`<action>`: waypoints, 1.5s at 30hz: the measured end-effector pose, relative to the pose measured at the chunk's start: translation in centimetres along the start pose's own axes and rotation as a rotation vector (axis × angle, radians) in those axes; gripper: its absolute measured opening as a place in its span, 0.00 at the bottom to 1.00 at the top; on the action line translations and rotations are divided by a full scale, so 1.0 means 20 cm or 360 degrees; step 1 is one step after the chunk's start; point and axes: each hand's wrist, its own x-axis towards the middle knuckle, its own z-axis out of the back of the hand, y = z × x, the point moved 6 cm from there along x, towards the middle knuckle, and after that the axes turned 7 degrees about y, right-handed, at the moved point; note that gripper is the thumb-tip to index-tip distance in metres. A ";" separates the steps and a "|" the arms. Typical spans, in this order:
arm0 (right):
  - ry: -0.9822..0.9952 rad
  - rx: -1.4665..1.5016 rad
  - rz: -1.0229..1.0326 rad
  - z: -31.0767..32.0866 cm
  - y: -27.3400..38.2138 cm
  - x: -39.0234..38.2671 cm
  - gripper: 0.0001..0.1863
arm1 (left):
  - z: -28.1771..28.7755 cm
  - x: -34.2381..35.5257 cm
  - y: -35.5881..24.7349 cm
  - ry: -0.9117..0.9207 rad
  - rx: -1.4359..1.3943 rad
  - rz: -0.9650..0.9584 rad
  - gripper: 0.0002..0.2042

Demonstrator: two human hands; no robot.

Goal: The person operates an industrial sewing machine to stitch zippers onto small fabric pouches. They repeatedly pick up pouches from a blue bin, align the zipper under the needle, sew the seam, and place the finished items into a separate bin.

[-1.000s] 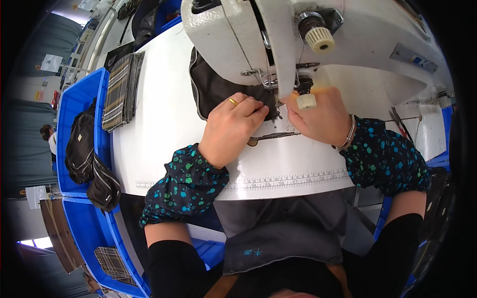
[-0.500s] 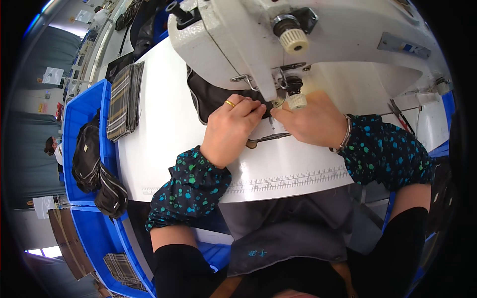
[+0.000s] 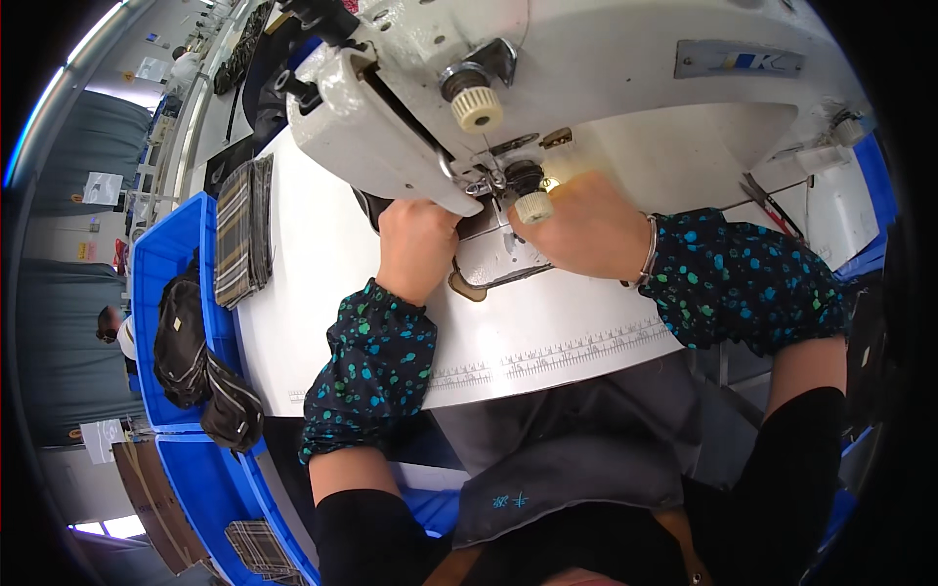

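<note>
At the needle area of a white sewing machine (image 3: 576, 59), both my hands are at work. A black fabric piece (image 3: 367, 207) shows only as a strip left of my left hand; the machine head and my hands cover the rest. My left hand (image 3: 418, 249) is closed on the fabric beside the head's lower end, its fingertips hidden. Just right of the presser foot, my right hand (image 3: 591, 230) is closed with its fingers curled at the fabric; a cream tension knob (image 3: 534, 206) partly hides the fingertips.
Folded plaid cloth pieces (image 3: 242, 232) lie at the table's left edge. Beyond stands a blue bin (image 3: 207, 220) with black pouches (image 3: 180, 342); another blue bin (image 3: 195, 474) sits nearer. Red-and-black scissors (image 3: 774, 209) lie at right. A printed ruler (image 3: 547, 356) runs along the front edge.
My left hand has turned and moved slightly left, its fingers passing behind the machine head. Less of the black fabric shows. The whole view has shifted, with the machine appearing further left.
</note>
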 end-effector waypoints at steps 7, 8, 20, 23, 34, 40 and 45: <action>0.0110 -0.0031 -0.0097 -0.06 0.01 0.04 0.07 | 0.03 -0.01 0.02 0.0116 0.0118 0.0206 0.16; 0.0124 0.0004 -0.0148 -0.06 0.02 0.05 0.04 | 0.06 -0.03 0.03 0.0080 0.0094 0.0208 0.16; -0.0158 0.1387 -0.0517 -0.10 0.16 -0.22 0.23 | 0.22 -0.57 -0.96 -0.0314 -0.0530 0.0077 0.22; -0.0123 0.1588 -0.0601 0.08 0.23 -0.43 0.22 | 0.29 -0.62 -1.04 -0.0363 -0.0752 -0.0118 0.16; -0.0176 0.0478 -0.1721 1.70 0.01 -2.09 0.22 | 0.13 -0.76 -0.47 -0.0605 0.0014 0.0498 0.15; -0.0465 -0.0386 -0.2069 1.57 -0.13 -2.69 0.37 | 0.15 -0.74 -0.47 -0.0645 0.0117 0.0500 0.15; 0.0061 -0.0303 -0.2559 0.95 -0.29 -2.83 0.46 | 0.15 -0.74 -0.49 -0.0613 0.0105 0.0525 0.15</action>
